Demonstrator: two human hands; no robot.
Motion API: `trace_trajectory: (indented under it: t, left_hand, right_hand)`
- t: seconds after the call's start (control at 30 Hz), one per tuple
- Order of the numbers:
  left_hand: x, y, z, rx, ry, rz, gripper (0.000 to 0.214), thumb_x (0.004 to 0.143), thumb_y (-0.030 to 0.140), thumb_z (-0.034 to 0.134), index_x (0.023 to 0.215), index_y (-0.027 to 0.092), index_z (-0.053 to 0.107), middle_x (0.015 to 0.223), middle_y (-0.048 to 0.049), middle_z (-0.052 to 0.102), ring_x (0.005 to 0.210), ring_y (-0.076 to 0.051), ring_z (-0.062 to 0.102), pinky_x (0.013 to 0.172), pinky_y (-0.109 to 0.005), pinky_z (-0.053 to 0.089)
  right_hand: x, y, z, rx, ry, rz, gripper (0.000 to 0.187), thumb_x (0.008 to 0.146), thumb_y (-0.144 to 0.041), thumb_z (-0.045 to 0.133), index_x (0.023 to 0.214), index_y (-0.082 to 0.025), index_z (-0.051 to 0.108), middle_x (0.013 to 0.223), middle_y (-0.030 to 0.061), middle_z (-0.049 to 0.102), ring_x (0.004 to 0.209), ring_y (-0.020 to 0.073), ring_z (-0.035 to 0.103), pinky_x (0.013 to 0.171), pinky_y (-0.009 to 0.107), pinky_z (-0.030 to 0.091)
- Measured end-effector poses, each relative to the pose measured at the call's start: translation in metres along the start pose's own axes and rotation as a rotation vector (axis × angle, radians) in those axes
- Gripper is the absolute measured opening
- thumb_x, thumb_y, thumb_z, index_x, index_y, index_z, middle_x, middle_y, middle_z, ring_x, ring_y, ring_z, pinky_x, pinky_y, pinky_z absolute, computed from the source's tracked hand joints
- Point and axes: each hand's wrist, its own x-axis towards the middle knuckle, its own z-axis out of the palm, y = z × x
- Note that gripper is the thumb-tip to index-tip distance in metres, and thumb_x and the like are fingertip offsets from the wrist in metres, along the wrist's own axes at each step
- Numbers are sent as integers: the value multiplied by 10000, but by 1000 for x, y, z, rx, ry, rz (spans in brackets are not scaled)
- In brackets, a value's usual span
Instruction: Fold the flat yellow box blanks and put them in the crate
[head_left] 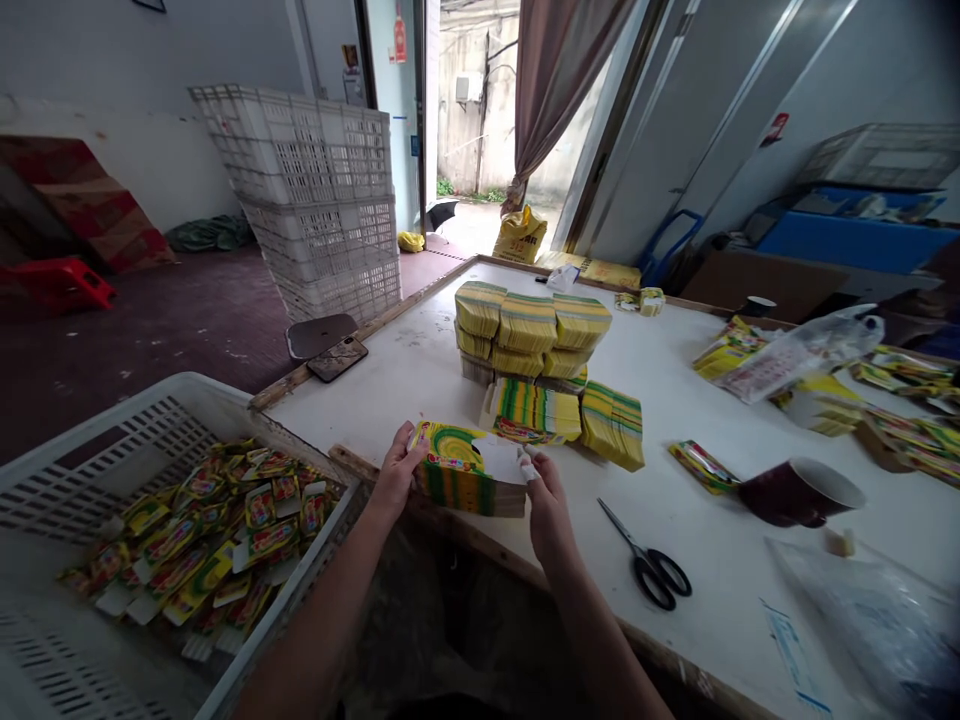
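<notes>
Between my two hands, at the table's near edge, is a stack of flattened printed cartons [469,490], yellow, green and white on top. My left hand [400,468] grips its left end, thumb on the upper face. My right hand [547,490] closes on the right end, with something white on its fingertips. Just behind the stack lie a bundle of similar cartons [540,410] and another leaning bundle [613,425]. Farther back, more cartons [529,325] are piled in several bundles. Scissors [645,560] lie to the right of my right hand.
A white plastic crate [199,385] with many small folded boxes [247,520] stands at the left. On the table [405,370] are a phone [337,358], a dark mug [795,492], a small box [703,466] and plastic bags [862,610]. Stacked crates [322,190] stand behind.
</notes>
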Motion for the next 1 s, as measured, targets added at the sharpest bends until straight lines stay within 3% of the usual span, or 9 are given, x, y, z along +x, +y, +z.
trace_trajectory:
  t: [0.13, 0.23, 0.3, 0.47, 0.57, 0.67, 0.83, 0.93, 1.0]
  left_hand:
    - [-2, 11, 0, 40, -41, 41, 576, 720, 399, 747, 1236, 242, 547, 1208, -67, 620, 1081, -242, 604, 864, -303, 506]
    - [-6, 14, -1, 36, 5, 83, 593, 712, 409, 762, 1232, 234, 538, 1216, -82, 608, 1111, -232, 583, 877, -295, 483]
    - [-13, 15, -6, 12, 83, 129, 574, 705, 414, 768, 1199, 227, 543, 1232, -83, 596, 1148, -217, 553, 892, -282, 461]
    - [-45, 10, -33, -81, 344, 216, 477, 691, 403, 767, 1088, 212, 585, 1094, -56, 636, 979, -170, 601, 799, -261, 477]
    - [-61, 2, -44, -107, 469, 211, 409, 663, 384, 777, 982, 194, 607, 909, -27, 651, 785, -131, 615, 693, -227, 478]
    - [-69, -1, -39, -102, 466, 209, 384, 684, 396, 759, 957, 169, 613, 836, -34, 659, 706, -133, 621, 644, -233, 484]
    - [-89, 8, -6, -92, 351, 315, 453, 761, 560, 668, 1005, 181, 627, 901, -61, 661, 783, -158, 623, 712, -265, 505]
    - [-109, 11, 17, -254, 203, 357, 663, 648, 744, 643, 1064, 228, 639, 1041, -80, 652, 1018, -240, 603, 858, -334, 508]
    - [-120, 13, 29, -422, 108, 306, 636, 646, 740, 646, 1032, 236, 663, 1029, -81, 664, 1090, -277, 581, 910, -371, 495]
  right_hand:
    - [-2, -36, -11, -209, 47, -205, 416, 755, -386, 672, 1104, -186, 564, 1190, 111, 586, 1172, 300, 478, 1052, 478, 318]
    - [-10, -61, -1, -598, -124, -502, 249, 828, -254, 594, 1071, -198, 591, 1135, 101, 609, 1120, 276, 505, 1016, 444, 356]
    - [-13, -71, 12, -882, -252, -624, 260, 856, -185, 539, 1113, -183, 570, 1112, 109, 627, 1062, 268, 544, 949, 420, 416]
    - [-7, -62, 37, -1218, -356, -551, 375, 798, -73, 555, 1166, -142, 548, 1054, 139, 666, 999, 295, 603, 887, 424, 467]
    - [0, -52, 38, -1187, -376, -548, 359, 779, -69, 558, 1134, -125, 555, 1016, 156, 662, 950, 309, 610, 862, 442, 475]
    - [4, -49, 36, -1114, -381, -555, 399, 745, -80, 577, 1139, -109, 517, 1013, 171, 630, 948, 314, 593, 849, 448, 474]
    - [-12, -55, 30, -751, -340, -488, 378, 775, -184, 564, 1124, -222, 423, 776, 7, 557, 638, 183, 573, 601, 311, 488]
    - [-43, -50, 30, -511, -468, -397, 361, 808, -220, 560, 1128, -258, 397, 798, -7, 550, 631, 156, 586, 563, 266, 500]
    - [-67, -38, 32, -400, -556, -315, 350, 828, -200, 542, 1136, -277, 395, 882, 9, 574, 676, 148, 607, 576, 253, 515]
